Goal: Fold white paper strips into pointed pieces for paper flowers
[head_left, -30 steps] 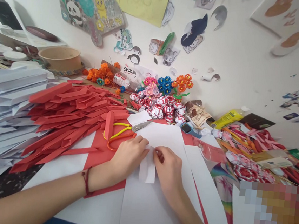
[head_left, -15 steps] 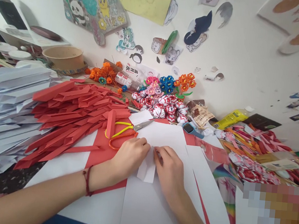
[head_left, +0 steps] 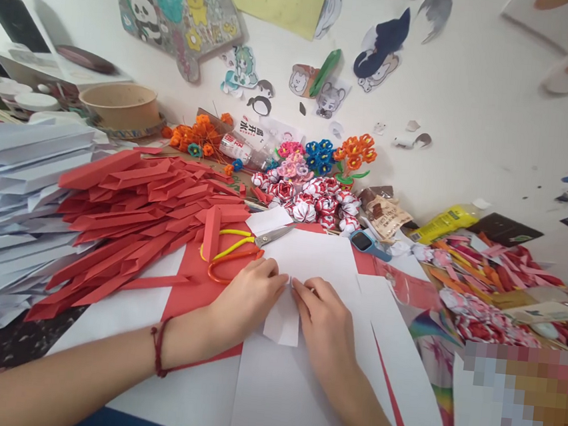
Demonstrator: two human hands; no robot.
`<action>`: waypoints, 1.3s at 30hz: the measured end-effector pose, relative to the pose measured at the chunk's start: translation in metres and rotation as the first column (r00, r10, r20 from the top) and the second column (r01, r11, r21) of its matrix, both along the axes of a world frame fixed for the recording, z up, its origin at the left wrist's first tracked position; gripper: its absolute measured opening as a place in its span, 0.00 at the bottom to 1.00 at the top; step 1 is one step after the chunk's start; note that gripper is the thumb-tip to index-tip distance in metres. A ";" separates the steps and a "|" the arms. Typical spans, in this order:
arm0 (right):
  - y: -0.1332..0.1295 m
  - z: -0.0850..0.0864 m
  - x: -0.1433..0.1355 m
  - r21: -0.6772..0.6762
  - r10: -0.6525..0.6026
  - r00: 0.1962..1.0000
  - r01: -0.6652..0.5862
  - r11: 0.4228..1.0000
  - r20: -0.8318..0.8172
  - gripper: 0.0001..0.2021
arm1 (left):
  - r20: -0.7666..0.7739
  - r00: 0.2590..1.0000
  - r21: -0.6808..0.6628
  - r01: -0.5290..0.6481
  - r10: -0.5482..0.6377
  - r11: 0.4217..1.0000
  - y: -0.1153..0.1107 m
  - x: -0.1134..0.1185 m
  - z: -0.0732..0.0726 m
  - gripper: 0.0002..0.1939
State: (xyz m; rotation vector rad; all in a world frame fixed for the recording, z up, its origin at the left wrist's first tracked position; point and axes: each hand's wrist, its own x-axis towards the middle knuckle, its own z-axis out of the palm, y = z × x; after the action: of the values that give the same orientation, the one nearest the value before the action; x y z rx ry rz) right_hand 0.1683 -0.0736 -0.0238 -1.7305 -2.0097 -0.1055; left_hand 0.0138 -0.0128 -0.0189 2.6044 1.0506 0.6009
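At the far left, a high heap of folded white strips (head_left: 17, 214) lies beside a broad spread of folded red strips (head_left: 138, 216); both look finished with folding, and there are too many overlapping to count. Scissors (head_left: 255, 240) with yellow and orange handles rest on the red paper, one red strip lying across a handle.

The piece in hand is a small white slip (head_left: 281, 330), held just over the larger white sheet (head_left: 290, 401) at the middle of the work. I judge it only partly shaped: its top end is being pinched narrow, while its lower end hangs wide and appears not yet folded in (the fingers hide most of the upper creases).

The left hand (head_left: 246, 296) comes in from the lower left, forearm low and slanting, a dark red cord bracelet (head_left: 159, 348) at the wrist. Its back faces up, the fingers are curled, and thumb and forefinger are closed on the slip's upper left edge. The right hand (head_left: 329, 318) mirrors it from the lower right, wrist bent inward, its fingertips gripping the upper right edge; the two sets of fingertips nearly meet at the top.

Farther right, a white strip of paper (head_left: 401, 348) lies flat and uncreased, as far as shows, near the right forearm.
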 end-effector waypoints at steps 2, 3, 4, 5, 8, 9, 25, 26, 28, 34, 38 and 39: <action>0.000 -0.001 0.000 -0.004 0.005 1.000 -0.005 1.000 0.014 0.13 | -0.079 0.997 0.070 0.030 -0.024 0.997 -0.001 -0.001 -0.001 0.13; 0.001 -0.001 0.000 -0.008 0.006 1.000 -0.006 1.000 0.014 0.13 | -0.109 0.993 0.098 0.046 -0.035 0.994 -0.002 -0.001 -0.001 0.12; 0.001 -0.001 0.000 -0.014 0.007 1.000 -0.007 1.000 0.009 0.13 | -0.131 0.990 0.118 0.060 -0.044 0.991 -0.002 -0.001 -0.002 0.12; 0.001 -0.002 0.000 -0.021 0.007 1.000 -0.007 1.000 -0.001 0.13 | -0.144 0.988 0.131 0.072 -0.053 0.989 -0.003 -0.001 -0.002 0.11; 0.001 -0.003 -0.001 -0.060 0.007 0.999 -0.011 0.998 -0.052 0.12 | -0.145 0.988 0.139 0.082 -0.061 0.987 -0.003 -0.001 -0.003 0.10; 0.001 -0.003 -0.002 -0.080 0.005 0.997 -0.011 0.997 -0.075 0.12 | -0.140 0.988 0.140 0.080 -0.060 0.987 -0.003 -0.001 -0.003 0.10; 0.000 -0.005 -0.003 -0.097 0.011 0.990 -0.024 0.995 -0.141 0.13 | -0.119 0.993 -0.007 0.000 -0.001 1.000 -0.001 -0.001 0.007 0.11; 0.000 -0.005 -0.003 -0.097 -0.004 0.990 -0.009 0.995 -0.141 0.13 | -0.126 0.992 0.009 -0.003 0.004 1.000 -0.001 -0.001 0.007 0.10; -0.001 -0.005 -0.004 -0.096 -0.018 0.990 0.005 0.995 -0.136 0.13 | -0.139 0.990 0.035 -0.015 0.019 0.999 -0.003 -0.001 0.006 0.10; 0.000 -0.007 -0.005 -0.089 0.031 0.981 -0.048 0.995 -0.192 0.14 | -0.126 0.990 0.028 -0.059 0.062 0.998 -0.006 0.000 0.003 0.13; 0.001 -0.008 -0.005 -0.085 0.043 0.976 -0.063 0.994 -0.214 0.14 | -0.168 0.985 0.081 -0.029 0.043 0.996 -0.007 0.001 0.000 0.13; 0.001 -0.007 -0.005 -0.088 0.048 0.975 -0.068 0.994 -0.217 0.14 | -0.187 0.982 0.109 -0.013 0.033 0.994 -0.008 0.000 -0.001 0.13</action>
State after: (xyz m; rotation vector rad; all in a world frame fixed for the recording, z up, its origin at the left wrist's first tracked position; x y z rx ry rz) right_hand 0.1630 -0.0731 -0.0311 -1.6604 -1.9307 0.1921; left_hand 0.0141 -0.0205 -0.0202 2.7919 1.1352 0.4327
